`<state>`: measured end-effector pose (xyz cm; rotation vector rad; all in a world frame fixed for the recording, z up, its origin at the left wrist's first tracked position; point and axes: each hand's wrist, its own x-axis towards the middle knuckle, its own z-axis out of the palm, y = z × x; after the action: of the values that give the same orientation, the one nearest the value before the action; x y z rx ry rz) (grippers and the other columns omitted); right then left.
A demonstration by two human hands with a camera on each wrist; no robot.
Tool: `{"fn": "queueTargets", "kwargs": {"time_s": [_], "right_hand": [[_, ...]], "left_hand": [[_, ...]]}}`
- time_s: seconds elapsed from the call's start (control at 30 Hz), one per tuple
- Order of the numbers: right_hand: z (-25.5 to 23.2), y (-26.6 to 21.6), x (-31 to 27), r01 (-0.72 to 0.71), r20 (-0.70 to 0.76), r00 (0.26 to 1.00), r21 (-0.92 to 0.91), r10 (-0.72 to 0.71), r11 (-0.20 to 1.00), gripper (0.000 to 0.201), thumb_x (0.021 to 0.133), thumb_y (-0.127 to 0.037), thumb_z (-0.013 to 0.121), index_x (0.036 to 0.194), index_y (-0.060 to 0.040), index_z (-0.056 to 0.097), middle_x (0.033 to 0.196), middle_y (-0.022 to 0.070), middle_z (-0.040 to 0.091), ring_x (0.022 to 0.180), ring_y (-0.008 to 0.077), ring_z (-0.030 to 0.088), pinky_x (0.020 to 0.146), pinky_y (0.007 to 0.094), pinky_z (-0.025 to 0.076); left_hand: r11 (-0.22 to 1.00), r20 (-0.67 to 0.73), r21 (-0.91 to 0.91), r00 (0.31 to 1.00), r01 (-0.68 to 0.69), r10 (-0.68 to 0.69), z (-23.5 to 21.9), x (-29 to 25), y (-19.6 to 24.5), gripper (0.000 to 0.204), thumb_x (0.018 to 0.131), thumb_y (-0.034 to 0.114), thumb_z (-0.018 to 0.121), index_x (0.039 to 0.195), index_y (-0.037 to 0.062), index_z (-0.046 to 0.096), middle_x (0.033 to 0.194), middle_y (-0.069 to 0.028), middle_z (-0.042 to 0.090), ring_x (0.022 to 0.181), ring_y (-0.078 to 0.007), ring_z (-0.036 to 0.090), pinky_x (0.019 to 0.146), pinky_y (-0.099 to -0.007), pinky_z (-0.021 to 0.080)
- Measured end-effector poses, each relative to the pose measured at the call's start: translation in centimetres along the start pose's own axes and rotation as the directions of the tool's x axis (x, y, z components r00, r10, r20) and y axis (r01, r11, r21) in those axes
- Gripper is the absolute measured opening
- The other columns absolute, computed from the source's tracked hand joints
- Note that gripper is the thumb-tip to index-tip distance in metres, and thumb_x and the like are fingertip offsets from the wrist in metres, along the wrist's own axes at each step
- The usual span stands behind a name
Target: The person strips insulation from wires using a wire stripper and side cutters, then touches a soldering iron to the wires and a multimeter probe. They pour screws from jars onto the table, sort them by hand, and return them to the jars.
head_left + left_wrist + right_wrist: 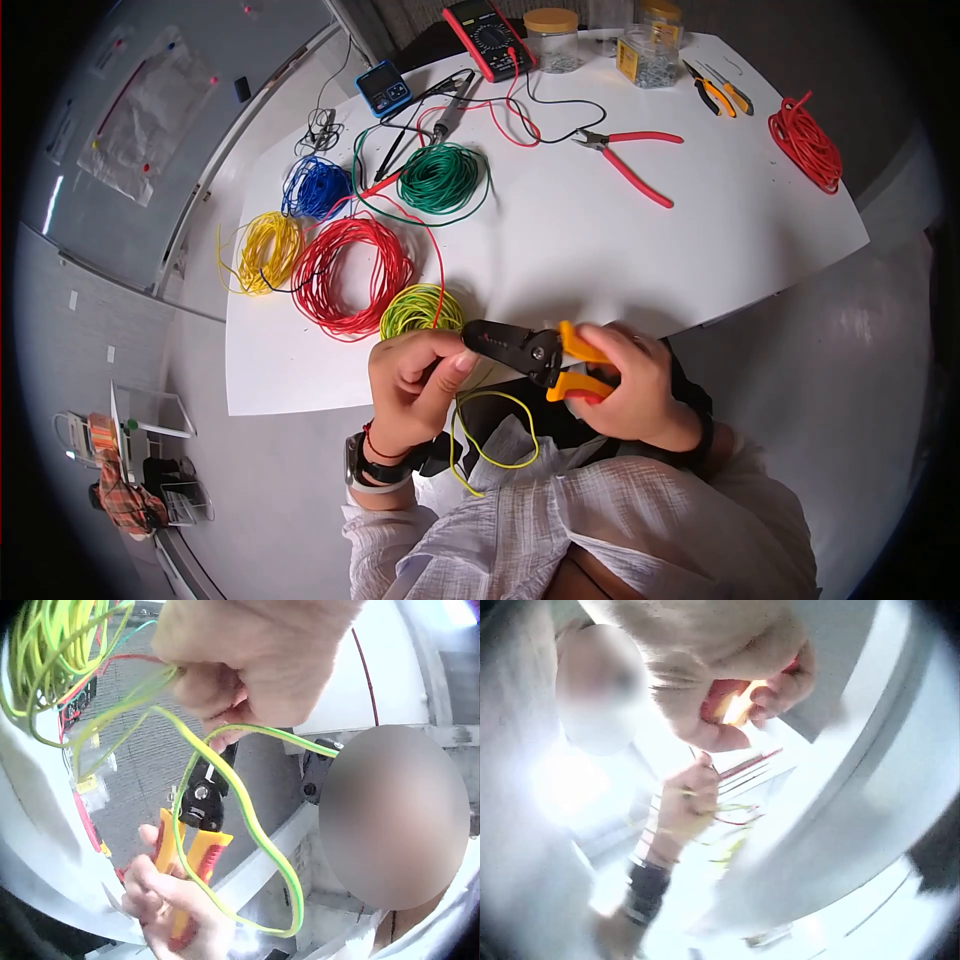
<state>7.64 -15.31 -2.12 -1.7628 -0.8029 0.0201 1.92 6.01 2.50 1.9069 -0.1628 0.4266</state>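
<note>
My right hand (645, 385) grips the orange-and-red handles of black-headed wire strippers (541, 352) at the table's near edge. Their nose points left, at my left hand (408, 390), whose thumb and forefinger pinch a yellow-green wire (251, 810). The pinching fingers are right at the stripper head and hide the wire's end. A loose loop of that wire hangs below the hands, over the lap. Just beyond the left hand lies a yellow-green coil (420, 309). Glare washes out much of the right wrist view, where the handles (739, 705) show inside the curled fingers.
Red (322, 300), yellow (268, 255), blue (316, 188) and green (440, 180) wire coils lie on the left of the table. Red-handled cutters (640, 180) lie beyond the strippers. A multimeter (490, 40), jars (552, 40) and another red coil (806, 147) stand farther back.
</note>
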Motion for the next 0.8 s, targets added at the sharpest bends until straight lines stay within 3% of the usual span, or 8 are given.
{"fn": "queueTargets", "kwargs": {"time_s": [0.03,0.2,0.27,0.3,0.37,0.53,0.77,0.8], "right_hand": [[0.0,0.1,0.2,0.226,-0.165,0.919,-0.524,-0.358,0.821,0.045,0.056,-0.006,0.07,0.098,0.0024,0.055,0.082,0.0095,0.058,0.072,0.0222,0.057,0.065,0.0306,0.047],[-0.8,-0.1,0.6,0.232,-0.119,0.938,-0.482,-0.325,0.845,0.041,0.057,-0.006,0.066,0.096,0.0018,0.056,0.08,0.0078,0.058,0.069,0.0209,0.057,0.063,0.0294,0.046],[-0.7,-0.1,0.3,-0.256,0.182,0.96,0.272,0.212,0.928,0.042,0.061,-0.006,0.066,0.101,0.0021,0.055,0.072,0.0043,0.052,0.063,0.0096,0.051,0.056,0.0239,0.043],[-0.9,0.0,0.2,-0.254,0.184,0.96,0.269,0.21,0.929,0.042,0.061,-0.006,0.066,0.101,0.0021,0.055,0.072,0.0043,0.052,0.063,0.0096,0.051,0.056,0.0239,0.043],[-1.2,0.1,0.2,-0.676,0.642,0.735,0.664,0.218,0.319,0.048,0.062,-0.003,0.063,0.108,0.0057,0.051,0.074,0.002,0.048,0.062,0.0061,0.044,0.054,0.0209,0.036],[-0.9,-0.1,-0.1,-0.785,0.775,0.613,0.619,0.154,0.005,0.05,0.061,-0.007,0.056,0.108,0.0026,0.045,0.077,0.0004,0.044,0.056,0.0058,0.037,0.048,0.0206,0.026],[-0.3,-0.1,-0.5,-0.778,0.777,0.614,0.626,0.141,-0.058,0.048,0.062,-0.006,0.057,0.108,0.0033,0.047,0.075,-0.0003,0.044,0.055,0.0061,0.037,0.048,0.0208,0.028],[-0.2,-0.2,-0.5,-0.712,0.671,0.702,0.67,0.239,0.213,0.045,0.063,-0.004,0.058,0.107,0.0033,0.049,0.074,-0.0002,0.047,0.057,0.007,0.041,0.05,0.0213,0.032]], "left_hand": [[1.0,0.0,0.0,1.0,-0.001,0.001,0.0,0.1,0.2,0.011,0.08,0.007,0.06,0.074,-0.0013,0.059,0.059,-0.0033,0.056,0.049,-0.0083,0.045,0.046,-0.0206,0.034],[0.997,0.027,0.047,0.998,-0.056,0.055,0.2,0.4,0.6,0.01,0.08,0.007,0.06,0.074,-0.001,0.06,0.056,-0.003,0.052,0.047,-0.0085,0.043,0.045,-0.0215,0.033],[0.998,0.02,0.038,0.998,-0.055,0.054,0.2,0.7,0.5,0.011,0.082,0.009,0.059,0.077,-0.001,0.061,0.055,-0.0015,0.051,0.046,-0.0076,0.042,0.044,-0.0209,0.031],[0.998,0.017,0.037,0.998,-0.057,0.056,0.2,0.8,0.5,0.011,0.082,0.009,0.059,0.077,-0.001,0.061,0.055,-0.0015,0.051,0.046,-0.0076,0.042,0.044,-0.0209,0.031],[0.998,0.02,0.001,0.998,-0.063,0.063,0.2,0.9,0.5,0.012,0.083,0.009,0.058,0.079,-0.0011,0.062,0.054,0.0001,0.05,0.047,-0.0061,0.04,0.044,-0.0203,0.03],[0.994,0.016,-0.1,0.999,0.043,-0.042,0.5,1.1,-0.2,0.014,0.085,0.01,0.056,0.08,-0.0013,0.062,0.055,0.002,0.048,0.049,-0.0039,0.039,0.045,-0.0196,0.03],[0.957,0.047,-0.247,0.988,0.152,-0.145,0.6,1.1,-0.3,0.016,0.085,0.011,0.056,0.077,-0.0018,0.06,0.058,0.0012,0.051,0.051,-0.0044,0.04,0.046,-0.0199,0.032],[0.957,0.048,-0.247,0.988,0.151,-0.144,0.4,0.9,-0.2,0.016,0.085,0.011,0.056,0.077,-0.0018,0.06,0.058,0.0012,0.051,0.051,-0.0044,0.04,0.046,-0.0199,0.032]]}}
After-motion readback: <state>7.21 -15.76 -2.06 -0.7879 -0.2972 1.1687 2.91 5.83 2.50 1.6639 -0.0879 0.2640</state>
